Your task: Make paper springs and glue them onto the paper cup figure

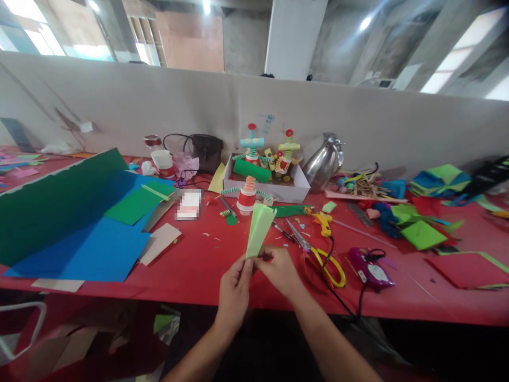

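Presently, my left hand (234,289) and right hand (280,269) pinch the light-green paper (259,233) above the red table (191,268), already folded but loose on top, while beyond, one paper-cup figure (247,200) has arms yet no crosspiece, and the white cardboard box (292,193) contains a green roll (252,171) and two crosspiece-topped figures (289,147).

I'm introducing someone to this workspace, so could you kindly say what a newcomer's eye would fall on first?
Probably the light-green paper, front and centre in the left hand and right hand. Next, perhaps, the blue sheet on the left of the red table, then the yellow-handled scissors right of the hands.
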`<state>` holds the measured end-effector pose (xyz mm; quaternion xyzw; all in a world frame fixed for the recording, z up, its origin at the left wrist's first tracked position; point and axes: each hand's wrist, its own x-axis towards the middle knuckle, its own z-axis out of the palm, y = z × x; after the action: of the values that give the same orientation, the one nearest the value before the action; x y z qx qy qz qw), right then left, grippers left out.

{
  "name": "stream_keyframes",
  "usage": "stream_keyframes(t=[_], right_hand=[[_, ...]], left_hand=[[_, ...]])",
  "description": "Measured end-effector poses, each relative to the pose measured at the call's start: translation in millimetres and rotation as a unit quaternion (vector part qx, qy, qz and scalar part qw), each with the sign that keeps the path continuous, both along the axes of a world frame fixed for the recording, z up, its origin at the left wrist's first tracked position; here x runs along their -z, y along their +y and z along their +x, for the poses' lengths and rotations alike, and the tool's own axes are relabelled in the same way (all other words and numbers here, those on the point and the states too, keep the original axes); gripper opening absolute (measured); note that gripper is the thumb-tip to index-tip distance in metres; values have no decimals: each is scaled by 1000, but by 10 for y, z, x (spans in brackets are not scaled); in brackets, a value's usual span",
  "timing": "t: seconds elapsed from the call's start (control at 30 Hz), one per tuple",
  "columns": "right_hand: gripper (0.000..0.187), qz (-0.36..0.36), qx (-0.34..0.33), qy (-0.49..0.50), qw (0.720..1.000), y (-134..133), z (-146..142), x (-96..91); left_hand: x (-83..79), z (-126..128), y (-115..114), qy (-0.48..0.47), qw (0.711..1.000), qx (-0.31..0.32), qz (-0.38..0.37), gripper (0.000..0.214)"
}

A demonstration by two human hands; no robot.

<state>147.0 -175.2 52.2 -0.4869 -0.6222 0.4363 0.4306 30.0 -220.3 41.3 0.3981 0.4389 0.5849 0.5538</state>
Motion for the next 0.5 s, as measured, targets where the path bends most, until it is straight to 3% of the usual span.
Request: stream_keyframes(t=[0.2, 0.33, 0.5], right_hand=[[15, -28, -28, 66, 997, -18, 41, 27], [21, -2, -13, 59, 998, -10, 28, 128], [18, 34, 31, 77, 996, 10, 62, 269]], left_hand=[[-18, -10, -36, 36, 999, -10, 29, 23], [16, -27, 5, 16, 1000, 19, 13, 24], [-6, -118, 135, -123, 983, 81, -110, 35]])
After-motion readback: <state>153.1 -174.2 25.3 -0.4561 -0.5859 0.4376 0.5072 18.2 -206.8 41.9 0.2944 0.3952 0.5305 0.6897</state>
